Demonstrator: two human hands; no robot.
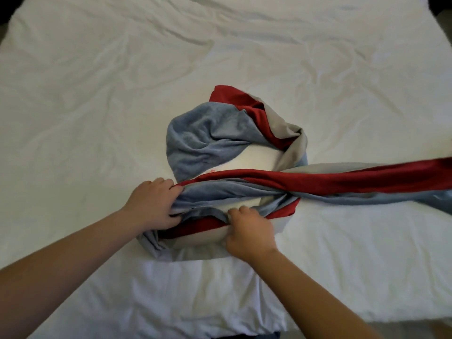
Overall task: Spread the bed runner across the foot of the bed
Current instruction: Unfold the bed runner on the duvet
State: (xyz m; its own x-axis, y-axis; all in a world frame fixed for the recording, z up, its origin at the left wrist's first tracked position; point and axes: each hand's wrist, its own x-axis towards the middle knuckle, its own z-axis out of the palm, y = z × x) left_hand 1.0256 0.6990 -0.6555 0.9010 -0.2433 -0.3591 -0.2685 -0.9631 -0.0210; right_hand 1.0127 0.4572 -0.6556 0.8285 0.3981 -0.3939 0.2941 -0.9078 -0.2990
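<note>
Fingers curled, I'm gripping the twisted bed runner (203, 143) with my left hand (152, 205) and right hand (249, 232) on the bed (97, 94).

The left forearm (73, 250) and right forearm (308, 280) are bare as far as the view shows. The left grip (151, 206) and right grip (249, 233) are bare as well, wrists included.
</note>
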